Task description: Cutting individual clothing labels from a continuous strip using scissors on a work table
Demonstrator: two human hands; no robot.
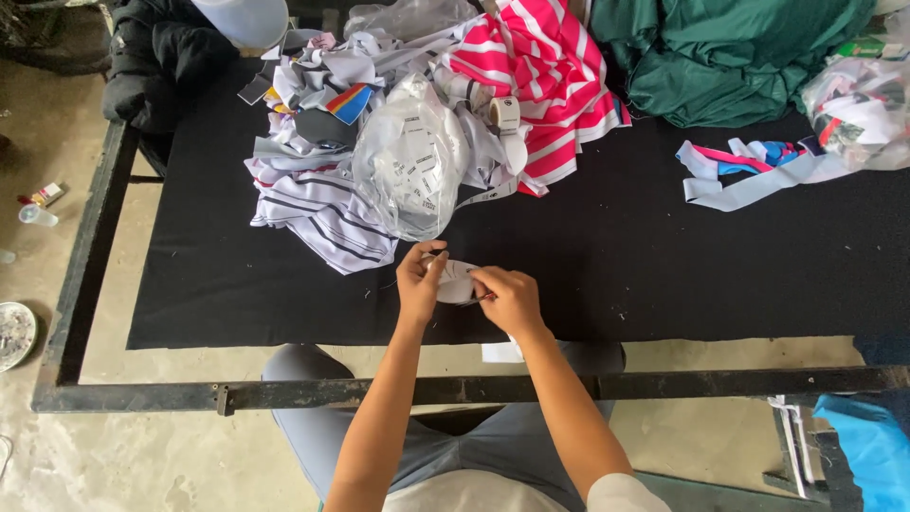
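At frame centre, fingers of the left hand (420, 281) and right hand (508, 298) pinch a small white fabric piece (456, 282), mostly hidden between them, on the black table cover (616, 256), below a clear plastic bag (412, 166).

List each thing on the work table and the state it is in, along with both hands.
left hand: pinching small white piece
right hand: gripping same piece
small white piece: held between both hands
clear plastic bag: slumped, full of small tags
pink striped cloth: crumpled
green cloth: heaped
tape roll: partly unrolled
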